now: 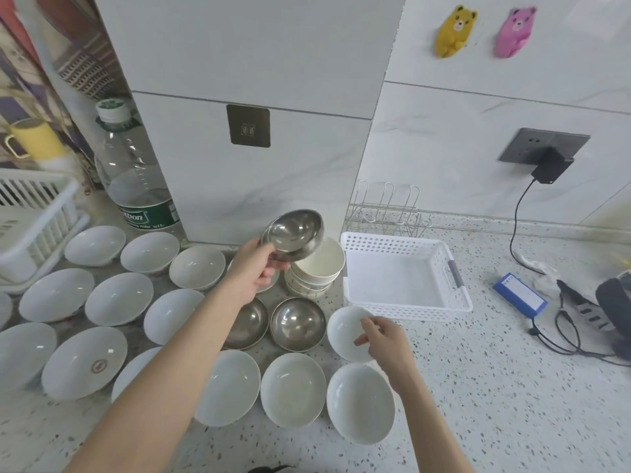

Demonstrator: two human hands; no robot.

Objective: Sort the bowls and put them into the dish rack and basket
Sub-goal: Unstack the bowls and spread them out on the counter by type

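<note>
My left hand [254,271] grips a steel bowl [296,233] by its rim and holds it tilted in the air above a stack of cream bowls [319,268]. Two more steel bowls [297,323] sit on the counter below, one partly under my forearm. My right hand [384,339] hovers over the right edge of a small white bowl [346,331] with loosely curled fingers; contact is unclear. Several white bowls [119,298] cover the counter to the left and front. The white perforated basket [403,278] stands empty on the right, with the wire dish rack [386,213] behind it.
A large water bottle [136,179] stands at the back left beside a white slatted rack [37,220]. A blue box [520,295], cables and a dark device [614,302] lie at the right. A charger [551,169] hangs from the wall socket.
</note>
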